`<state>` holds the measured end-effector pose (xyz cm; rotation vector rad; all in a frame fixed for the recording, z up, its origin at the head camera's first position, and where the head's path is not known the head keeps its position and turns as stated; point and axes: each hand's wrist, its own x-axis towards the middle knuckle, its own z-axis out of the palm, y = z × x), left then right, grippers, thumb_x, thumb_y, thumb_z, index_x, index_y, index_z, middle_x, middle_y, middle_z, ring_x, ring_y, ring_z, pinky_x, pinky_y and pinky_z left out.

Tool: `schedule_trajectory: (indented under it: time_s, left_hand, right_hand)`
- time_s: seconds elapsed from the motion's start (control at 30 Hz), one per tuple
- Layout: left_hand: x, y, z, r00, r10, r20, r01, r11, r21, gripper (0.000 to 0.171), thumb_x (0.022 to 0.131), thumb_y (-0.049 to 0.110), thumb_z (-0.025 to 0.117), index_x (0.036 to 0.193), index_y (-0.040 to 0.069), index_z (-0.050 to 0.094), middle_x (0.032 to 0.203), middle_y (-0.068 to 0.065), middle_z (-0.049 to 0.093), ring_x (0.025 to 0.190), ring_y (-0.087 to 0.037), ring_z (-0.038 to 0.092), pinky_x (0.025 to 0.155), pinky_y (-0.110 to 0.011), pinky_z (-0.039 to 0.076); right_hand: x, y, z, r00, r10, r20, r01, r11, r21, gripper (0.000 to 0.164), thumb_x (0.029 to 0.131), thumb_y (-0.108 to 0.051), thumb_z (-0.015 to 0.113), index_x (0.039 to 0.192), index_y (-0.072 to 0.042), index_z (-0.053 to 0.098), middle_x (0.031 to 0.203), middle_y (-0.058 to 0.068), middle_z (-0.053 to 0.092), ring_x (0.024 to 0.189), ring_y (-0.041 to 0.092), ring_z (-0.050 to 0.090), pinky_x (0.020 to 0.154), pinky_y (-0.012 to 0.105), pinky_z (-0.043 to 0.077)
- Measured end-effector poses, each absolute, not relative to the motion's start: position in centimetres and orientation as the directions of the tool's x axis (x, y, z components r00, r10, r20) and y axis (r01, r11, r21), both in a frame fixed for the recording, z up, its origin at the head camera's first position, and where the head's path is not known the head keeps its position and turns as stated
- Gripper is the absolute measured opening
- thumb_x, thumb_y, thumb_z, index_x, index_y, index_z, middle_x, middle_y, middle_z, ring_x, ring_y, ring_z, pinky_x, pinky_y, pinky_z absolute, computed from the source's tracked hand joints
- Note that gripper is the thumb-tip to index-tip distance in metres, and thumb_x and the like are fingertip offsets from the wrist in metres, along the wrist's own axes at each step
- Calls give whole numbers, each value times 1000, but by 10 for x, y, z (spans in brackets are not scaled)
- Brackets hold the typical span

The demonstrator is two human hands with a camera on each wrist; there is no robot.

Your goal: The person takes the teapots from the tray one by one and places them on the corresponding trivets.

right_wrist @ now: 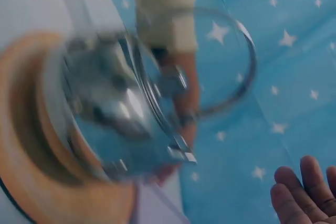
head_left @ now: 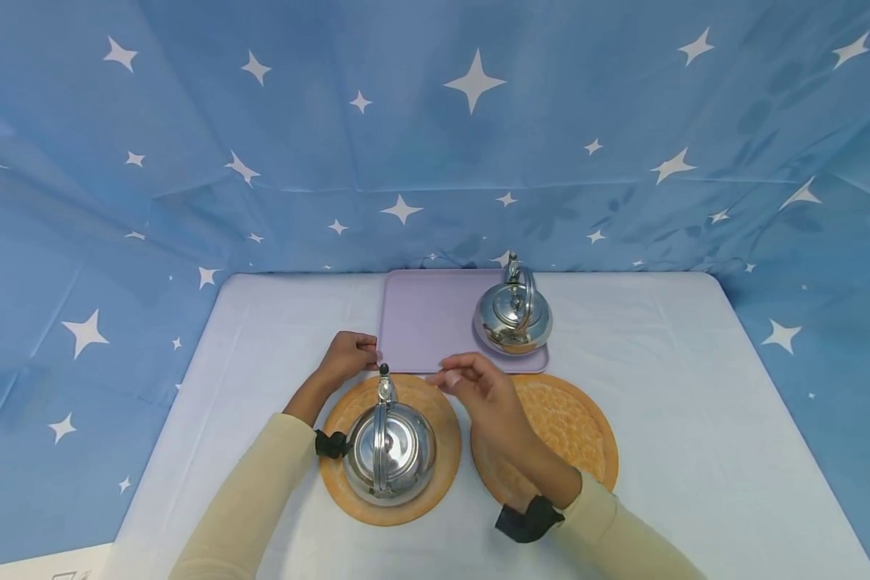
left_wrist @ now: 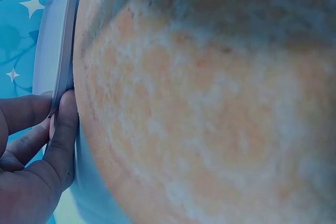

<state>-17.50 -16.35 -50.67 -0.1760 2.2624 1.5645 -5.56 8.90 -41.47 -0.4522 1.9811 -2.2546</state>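
Left hand (head_left: 349, 355) pinches the tray (head_left: 424, 322) at its near-left corner; right hand (head_left: 491, 396) hovers loose-fingered: likely repositioning, calling for a second grip.

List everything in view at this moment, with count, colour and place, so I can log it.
Kettles: 2, silver; one on the left mat, one on the tray's right part
Round mats: 2, golden-orange; side by side in front of the tray
Tray: 1, lilac; far part of the table
Table: 1, white surface; below everything
Star-patterned backdrop: 1, blue with white stars; behind and beside the table
Unclear printed item: 1, off-white; head view's bottom left corner
Wrist bands: 2, black; one per wrist
Sleeves: 2, cream; on both arms
Hands: 2; left pinching the tray's near left corner, right by its near edge
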Motion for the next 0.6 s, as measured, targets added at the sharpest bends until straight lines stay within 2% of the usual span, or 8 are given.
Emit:
schedule_trajectory:
  time_s: [0.23,0.33,0.5,0.6]
  left_hand:
    - [-176,-163,-506,-918,113,-380,-316,370,874,37,90,-7,61,125,-17,53,96,-18,58,75,-18,66,73,-27,59]
    - [-176,-164,-506,-918,113,-380,-317,366,875,37,90,-7,61,125,-18,53,96,-18,58,76,-19,66,73,-27,59]
    - [-174,-163,-506,-918,111,-382,-318,370,873,38,90,-7,62,125,-17,53,97,-18,58,76,-18,66,73,-27,59]
    - [-174,-163,-506,-920,105,-379,-316,375,872,38,89,-7,62,125,-17,53,97,-18,58,75,-18,65,72,-27,59]
  right_hand:
    - [-92,130,-393,-971,-52,235,-227,-135,-965,25,102,-7,50,121,10,51,110,20,65,107,23,63,96,38,50]
    - [-106,144,-388,-964,16,264,-264,-117,-957,26,102,-8,51,121,9,51,110,17,66,107,23,62,96,37,51]
    - [-124,164,-390,-943,122,310,-318,-54,-946,22,100,-6,53,118,7,54,111,14,62,109,22,58,96,29,49]
    - [-132,174,-395,-941,170,293,-300,-14,-954,24,99,-4,53,121,7,52,117,14,58,113,22,55,96,26,48]
